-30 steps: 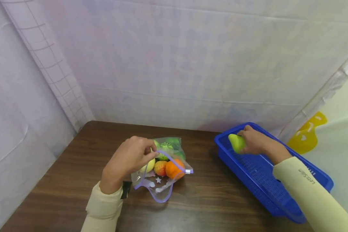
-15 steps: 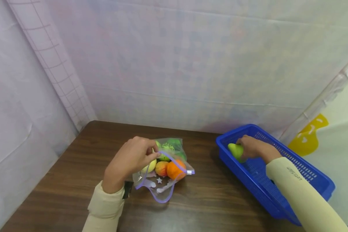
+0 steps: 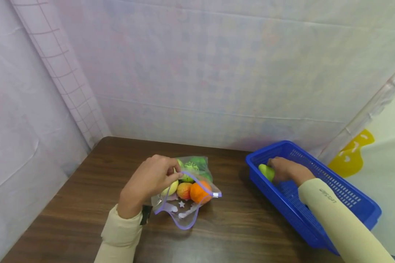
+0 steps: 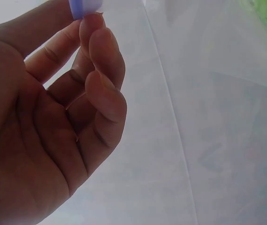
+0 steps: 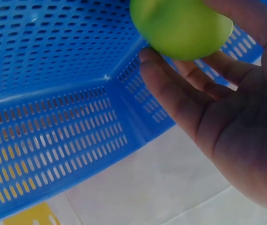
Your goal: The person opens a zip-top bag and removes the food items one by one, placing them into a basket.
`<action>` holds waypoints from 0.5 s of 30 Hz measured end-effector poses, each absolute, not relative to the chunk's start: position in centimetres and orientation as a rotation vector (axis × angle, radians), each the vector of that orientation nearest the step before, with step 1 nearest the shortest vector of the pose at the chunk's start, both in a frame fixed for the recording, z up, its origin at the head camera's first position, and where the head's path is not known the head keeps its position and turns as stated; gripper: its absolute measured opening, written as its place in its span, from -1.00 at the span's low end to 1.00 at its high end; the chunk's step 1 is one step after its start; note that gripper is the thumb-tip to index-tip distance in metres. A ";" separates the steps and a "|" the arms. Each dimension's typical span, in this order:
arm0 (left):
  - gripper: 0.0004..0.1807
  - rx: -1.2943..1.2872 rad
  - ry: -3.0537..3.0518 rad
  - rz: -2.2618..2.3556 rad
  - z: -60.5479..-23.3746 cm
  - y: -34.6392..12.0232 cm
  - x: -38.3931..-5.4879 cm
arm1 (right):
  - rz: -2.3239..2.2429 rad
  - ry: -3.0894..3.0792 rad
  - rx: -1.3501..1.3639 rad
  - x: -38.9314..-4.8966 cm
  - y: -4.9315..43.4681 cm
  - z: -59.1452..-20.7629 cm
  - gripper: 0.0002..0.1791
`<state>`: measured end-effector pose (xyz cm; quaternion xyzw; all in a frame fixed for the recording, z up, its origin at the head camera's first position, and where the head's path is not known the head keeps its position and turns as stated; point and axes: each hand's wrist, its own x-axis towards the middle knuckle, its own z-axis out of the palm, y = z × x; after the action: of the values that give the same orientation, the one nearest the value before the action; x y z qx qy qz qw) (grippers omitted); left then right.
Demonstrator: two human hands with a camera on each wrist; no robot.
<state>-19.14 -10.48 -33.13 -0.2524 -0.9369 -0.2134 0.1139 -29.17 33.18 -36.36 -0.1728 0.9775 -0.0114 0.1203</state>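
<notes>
My left hand (image 3: 154,173) pinches the purple zip edge of a clear zip bag (image 3: 184,221) between thumb and fingertips, its mouth spread toward me. Inside lie an orange (image 3: 197,192), a red-yellow peach-like fruit (image 3: 184,190), a pale yellow fruit (image 3: 172,187) and green pieces behind. In the left wrist view, that purple edge (image 4: 78,8) sits at the fingertips. Over at the right, my right hand (image 3: 284,170) is down inside a blue basket (image 3: 270,195), gripping a green mango (image 3: 266,171). In the right wrist view, thumb and fingers go round the mango (image 5: 180,28).
Both bag and basket stand on a dark wooden table (image 3: 233,219). Pale cloth (image 3: 217,73) hangs behind the table. A yellow shape (image 3: 349,160) shows on the cloth beyond the basket's right side. The basket has slotted walls (image 5: 53,136).
My right hand has lowered the green mango deeper into the basket, toward its far left end. The left hand keeps its pinch on the bag; the view has shifted slightly.
</notes>
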 end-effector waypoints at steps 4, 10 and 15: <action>-0.90 -0.734 -2.748 -0.624 -33.1 -10.5 -19.1 | -0.043 2.875 -0.522 -29.6 33.3 -36.4 -0.28; -0.90 -0.728 -2.760 -0.636 -33.0 -10.2 -19.1 | -0.049 2.855 -0.492 -29.8 33.5 -35.7 -0.14; -0.89 -0.723 -2.772 -0.645 -32.9 -9.9 -19.3 | 0.007 2.849 -0.481 -29.3 33.2 -34.3 -0.21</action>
<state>-19.25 -9.87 -32.95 -0.2449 -0.9390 -0.2186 0.1021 -29.35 33.18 -34.26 -0.1650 0.9782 0.0024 0.1260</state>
